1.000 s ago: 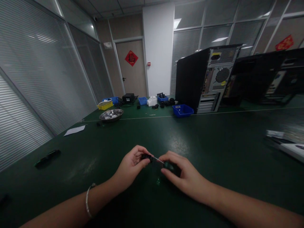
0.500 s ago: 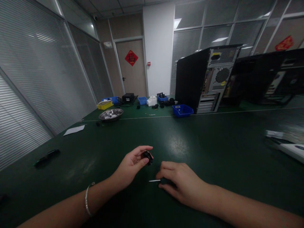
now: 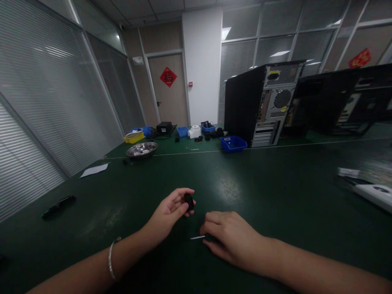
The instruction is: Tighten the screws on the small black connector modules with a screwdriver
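Near the middle of the green table, my left hand (image 3: 171, 210) holds a small black part (image 3: 189, 201) between thumb and fingers, raised a little above the surface. To its right, my right hand (image 3: 228, 234) is closed around the dark handle of a screwdriver (image 3: 197, 237). The thin metal shaft sticks out to the left, below the black part and apart from it. Most of the handle is hidden by my fingers.
A metal dish (image 3: 142, 150) and a blue bin (image 3: 233, 144) stand farther back, with a black computer case (image 3: 245, 108) behind. White paper (image 3: 94, 170) and a dark tool (image 3: 58, 206) lie left. A white device (image 3: 372, 192) is at the right.
The black part has turned slightly in my left hand, and more of my fingertips show beneath it. The screwdriver shaft now tilts slightly down to the left.
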`<state>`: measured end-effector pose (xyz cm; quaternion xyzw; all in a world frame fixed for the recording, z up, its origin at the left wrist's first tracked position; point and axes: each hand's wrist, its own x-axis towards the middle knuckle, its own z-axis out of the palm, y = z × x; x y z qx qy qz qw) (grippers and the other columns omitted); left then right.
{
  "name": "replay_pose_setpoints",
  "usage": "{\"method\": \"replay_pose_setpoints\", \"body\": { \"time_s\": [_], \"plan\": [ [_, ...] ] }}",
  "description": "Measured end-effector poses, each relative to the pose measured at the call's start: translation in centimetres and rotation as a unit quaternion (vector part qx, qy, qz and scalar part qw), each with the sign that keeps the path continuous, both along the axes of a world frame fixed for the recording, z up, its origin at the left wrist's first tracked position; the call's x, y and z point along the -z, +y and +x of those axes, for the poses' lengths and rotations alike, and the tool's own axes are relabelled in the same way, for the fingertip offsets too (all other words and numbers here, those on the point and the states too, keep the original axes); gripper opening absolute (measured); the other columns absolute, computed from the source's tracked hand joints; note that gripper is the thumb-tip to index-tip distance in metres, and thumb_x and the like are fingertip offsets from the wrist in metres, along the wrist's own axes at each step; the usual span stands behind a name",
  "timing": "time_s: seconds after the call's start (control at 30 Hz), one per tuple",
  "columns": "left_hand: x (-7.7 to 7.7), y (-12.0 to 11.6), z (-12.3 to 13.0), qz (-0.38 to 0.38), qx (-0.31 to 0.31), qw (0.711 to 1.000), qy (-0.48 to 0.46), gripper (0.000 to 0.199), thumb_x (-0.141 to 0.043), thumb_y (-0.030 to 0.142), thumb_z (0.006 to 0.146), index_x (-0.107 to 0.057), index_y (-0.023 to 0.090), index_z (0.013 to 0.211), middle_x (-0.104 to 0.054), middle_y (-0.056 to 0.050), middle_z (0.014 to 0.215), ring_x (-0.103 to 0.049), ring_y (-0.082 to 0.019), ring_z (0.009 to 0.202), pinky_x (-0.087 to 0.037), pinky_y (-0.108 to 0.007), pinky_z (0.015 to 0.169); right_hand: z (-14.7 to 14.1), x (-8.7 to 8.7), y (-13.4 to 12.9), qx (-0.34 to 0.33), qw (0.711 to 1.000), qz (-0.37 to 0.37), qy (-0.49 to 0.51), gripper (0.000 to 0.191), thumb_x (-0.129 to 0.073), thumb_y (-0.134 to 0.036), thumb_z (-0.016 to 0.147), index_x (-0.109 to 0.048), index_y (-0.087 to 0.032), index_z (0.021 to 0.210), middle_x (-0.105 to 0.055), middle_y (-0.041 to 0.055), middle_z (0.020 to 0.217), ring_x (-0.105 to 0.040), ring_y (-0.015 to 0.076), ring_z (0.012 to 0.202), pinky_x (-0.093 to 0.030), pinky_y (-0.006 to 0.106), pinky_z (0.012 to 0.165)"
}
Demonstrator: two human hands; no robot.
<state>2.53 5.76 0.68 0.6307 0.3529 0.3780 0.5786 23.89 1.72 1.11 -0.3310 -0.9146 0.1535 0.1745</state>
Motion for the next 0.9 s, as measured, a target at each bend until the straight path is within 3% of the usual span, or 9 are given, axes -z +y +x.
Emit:
{"method": "replay_pose_setpoints", "body": {
  "time_s": [0.2, 0.37, 0.5, 0.73, 0.9],
  "plan": [
    [0.3, -0.3, 0.3, -0.003, 0.028, 1.000, -0.007, 0.029, -0.063, 0.027, 0.084, -0.055, 0.019, 0.111, -0.063, -0.005, 0.095, -0.062, -0.019, 0.087, -0.045, -0.033, 0.078, -0.4, 0.2, 0.2, 0.074, 0.980, -0.084, 0.164, 0.012, -0.053, -0.017, 0.088, -0.064, -0.017, 0.094, -0.068, 0.0035, 0.086, -0.063, 0.0157, 0.076, -0.048, 0.024, 0.068],
    [0.6, -0.8, 0.6, 0.005, 0.055, 0.998, -0.012, 0.025, -0.061, 0.014, 0.085, -0.058, 0.019, 0.110, -0.065, -0.006, 0.103, -0.061, -0.020, 0.096, -0.047, -0.034, 0.083, -0.9, 0.2, 0.5, 0.130, 0.922, -0.182, 0.315, 0.009, -0.056, -0.022, 0.088, -0.063, -0.017, 0.085, -0.067, 0.0019, 0.081, -0.062, 0.0173, 0.077, -0.049, 0.026, 0.071],
    [0.6, -0.9, 0.7, 0.026, 0.061, 0.998, -0.010, 0.026, -0.061, 0.011, 0.084, -0.062, 0.020, 0.108, -0.065, -0.005, 0.105, -0.060, -0.020, 0.101, -0.046, -0.034, 0.089, -0.9, 0.6, 0.6, 0.139, 0.921, -0.176, 0.319, 0.008, -0.056, -0.021, 0.086, -0.063, -0.016, 0.084, -0.066, 0.0017, 0.079, -0.061, 0.0178, 0.077, -0.048, 0.027, 0.071],
    [0.7, -1.1, 1.0, 0.036, 0.043, 0.998, 0.024, 0.034, -0.059, 0.011, 0.085, -0.058, 0.021, 0.117, -0.068, -0.005, 0.103, -0.065, -0.019, 0.090, -0.051, -0.032, 0.078, -1.1, 1.0, 0.5, 0.140, 0.914, -0.183, 0.334, 0.006, -0.056, -0.019, 0.086, -0.060, -0.017, 0.082, -0.063, 0.0007, 0.077, -0.058, 0.0157, 0.074, -0.046, 0.025, 0.068],
    [0.8, -1.8, 1.5, 0.051, 0.040, 0.997, 0.041, 0.033, -0.055, 0.015, 0.089, -0.056, 0.020, 0.122, -0.069, -0.007, 0.106, -0.066, -0.019, 0.090, -0.053, -0.035, 0.082, -1.4, 1.2, 0.3, 0.150, 0.907, -0.192, 0.344, 0.007, -0.054, -0.021, 0.088, -0.056, -0.018, 0.081, -0.056, -0.0034, 0.066, -0.051, 0.0116, 0.056, -0.043, 0.022, 0.055]
  ]
}}
